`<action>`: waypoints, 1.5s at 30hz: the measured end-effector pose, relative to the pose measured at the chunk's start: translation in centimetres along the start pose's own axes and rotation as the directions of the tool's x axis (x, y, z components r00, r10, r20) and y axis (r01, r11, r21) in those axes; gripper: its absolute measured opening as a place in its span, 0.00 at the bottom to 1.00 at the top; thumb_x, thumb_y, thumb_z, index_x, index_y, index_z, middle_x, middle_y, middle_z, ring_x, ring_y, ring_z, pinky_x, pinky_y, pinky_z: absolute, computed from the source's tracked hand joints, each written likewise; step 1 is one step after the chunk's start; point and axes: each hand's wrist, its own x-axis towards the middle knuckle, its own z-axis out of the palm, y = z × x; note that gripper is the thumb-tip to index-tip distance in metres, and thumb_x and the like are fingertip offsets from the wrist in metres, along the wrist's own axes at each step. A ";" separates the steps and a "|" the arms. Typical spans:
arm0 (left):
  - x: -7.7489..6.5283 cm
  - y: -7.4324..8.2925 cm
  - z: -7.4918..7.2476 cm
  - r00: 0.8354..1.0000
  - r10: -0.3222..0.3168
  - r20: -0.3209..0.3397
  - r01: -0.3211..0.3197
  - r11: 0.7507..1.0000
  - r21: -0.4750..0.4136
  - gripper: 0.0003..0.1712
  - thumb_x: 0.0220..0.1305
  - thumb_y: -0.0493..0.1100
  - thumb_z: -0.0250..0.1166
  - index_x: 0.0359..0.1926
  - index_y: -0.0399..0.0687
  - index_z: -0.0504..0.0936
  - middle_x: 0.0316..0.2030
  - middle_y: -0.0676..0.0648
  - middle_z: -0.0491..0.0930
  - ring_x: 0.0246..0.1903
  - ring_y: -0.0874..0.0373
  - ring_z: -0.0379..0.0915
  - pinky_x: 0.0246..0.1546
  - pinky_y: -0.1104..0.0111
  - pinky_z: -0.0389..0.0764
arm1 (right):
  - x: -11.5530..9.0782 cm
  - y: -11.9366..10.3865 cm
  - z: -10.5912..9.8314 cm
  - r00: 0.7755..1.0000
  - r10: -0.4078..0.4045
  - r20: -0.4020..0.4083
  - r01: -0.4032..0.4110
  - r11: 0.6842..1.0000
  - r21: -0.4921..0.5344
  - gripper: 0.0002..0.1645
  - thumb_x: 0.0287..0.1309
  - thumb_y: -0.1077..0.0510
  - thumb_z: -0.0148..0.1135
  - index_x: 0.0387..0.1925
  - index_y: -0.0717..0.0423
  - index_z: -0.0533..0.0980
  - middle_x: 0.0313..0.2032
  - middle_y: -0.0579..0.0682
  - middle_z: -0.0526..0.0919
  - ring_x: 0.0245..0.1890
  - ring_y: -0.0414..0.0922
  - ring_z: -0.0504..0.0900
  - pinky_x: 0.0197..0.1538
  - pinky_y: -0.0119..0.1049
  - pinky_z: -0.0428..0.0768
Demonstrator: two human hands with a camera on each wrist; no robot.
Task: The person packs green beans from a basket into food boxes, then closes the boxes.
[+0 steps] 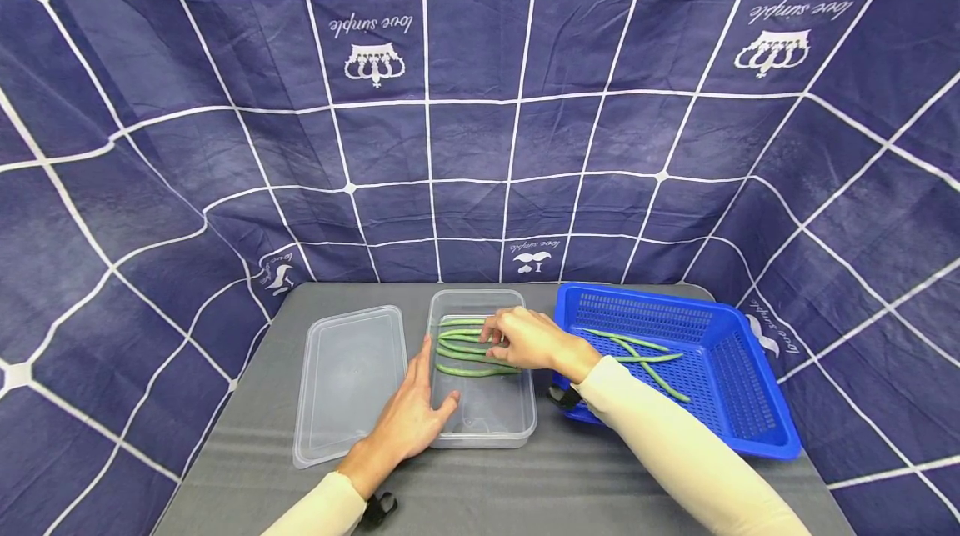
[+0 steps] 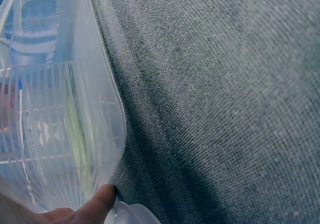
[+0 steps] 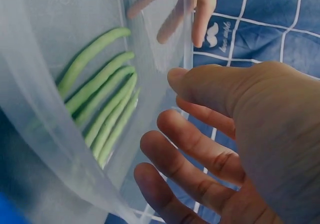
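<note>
Several green beans lie side by side across the far half of a clear plastic container. In the right wrist view the beans are slightly curved and rest on its floor. My right hand is over the container, and no bean shows between its loosely bent fingers, thumb and fingertips apart. Along the container's left wall lies my left hand, its fingers extended against the outside and the thumb towards the near part. The left wrist view shows a fingertip at the container's wall.
A blue perforated basket stands to the right with a few green beans crossed inside. The container's translucent lid lies flat to the left. Everything is on a grey tabletop, and a blue checked cloth hangs behind and at the sides.
</note>
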 end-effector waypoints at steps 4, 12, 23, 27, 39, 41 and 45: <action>0.0 0.1 0.0 1.000 0.006 -0.010 -0.006 1.000 0.000 0.64 0.77 0.57 0.74 0.97 0.44 0.45 0.88 0.33 0.66 0.79 0.28 0.77 0.74 0.36 0.84 | -0.9 0.3 -0.6 1.000 0.007 -0.030 -0.007 1.000 0.008 0.10 0.75 0.51 0.80 0.54 0.44 0.93 0.46 0.41 0.93 0.44 0.40 0.92 0.46 0.43 0.91; 0.1 -0.1 0.1 1.000 0.003 -0.006 -0.003 1.000 -0.005 0.64 0.77 0.56 0.73 0.97 0.46 0.44 0.89 0.32 0.65 0.79 0.28 0.76 0.75 0.36 0.83 | -2.9 1.3 -1.7 0.995 0.021 -0.093 -0.023 0.999 -0.024 0.08 0.75 0.51 0.78 0.52 0.41 0.93 0.46 0.40 0.93 0.49 0.46 0.95 0.48 0.49 0.93; 0.2 -0.2 0.1 1.000 0.005 0.000 -0.005 1.000 -0.003 0.64 0.78 0.56 0.73 0.97 0.45 0.43 0.89 0.32 0.64 0.80 0.28 0.76 0.76 0.35 0.82 | -5.7 4.2 -3.4 0.983 0.057 -0.176 -0.067 0.997 -0.050 0.07 0.75 0.50 0.78 0.50 0.43 0.92 0.44 0.40 0.91 0.47 0.45 0.93 0.43 0.47 0.91; 0.1 -0.1 0.0 1.000 0.007 -0.002 -0.007 1.000 -0.002 0.64 0.77 0.56 0.73 0.97 0.45 0.44 0.89 0.32 0.65 0.80 0.28 0.76 0.76 0.35 0.82 | -6.8 5.6 -3.9 0.977 0.067 -0.201 -0.080 0.995 -0.056 0.09 0.74 0.48 0.79 0.50 0.43 0.92 0.42 0.40 0.91 0.46 0.45 0.93 0.44 0.47 0.91; -0.2 0.1 -0.2 1.000 0.009 0.005 -0.009 1.000 -0.004 0.64 0.78 0.56 0.74 0.97 0.44 0.44 0.89 0.32 0.65 0.81 0.28 0.75 0.77 0.35 0.81 | -10.4 10.3 -4.5 0.970 0.152 -0.193 -0.164 0.985 -0.051 0.20 0.72 0.43 0.81 0.60 0.43 0.91 0.51 0.45 0.92 0.51 0.48 0.93 0.48 0.51 0.90; -0.2 0.1 -0.2 1.000 0.012 0.003 -0.012 1.000 -0.003 0.64 0.78 0.56 0.74 0.97 0.44 0.44 0.88 0.32 0.65 0.81 0.28 0.75 0.77 0.35 0.81 | -11.0 11.1 -4.6 0.969 0.169 -0.179 -0.182 0.982 -0.057 0.21 0.72 0.42 0.81 0.60 0.41 0.90 0.52 0.44 0.92 0.51 0.47 0.92 0.49 0.52 0.91; -0.1 0.1 -0.2 1.000 0.015 0.001 -0.015 1.000 -0.005 0.64 0.78 0.56 0.74 0.97 0.44 0.44 0.88 0.32 0.65 0.81 0.28 0.74 0.78 0.35 0.80 | -12.0 12.7 -4.7 0.971 0.191 -0.146 -0.201 0.978 -0.056 0.22 0.70 0.42 0.82 0.60 0.42 0.90 0.52 0.46 0.93 0.52 0.50 0.93 0.50 0.55 0.91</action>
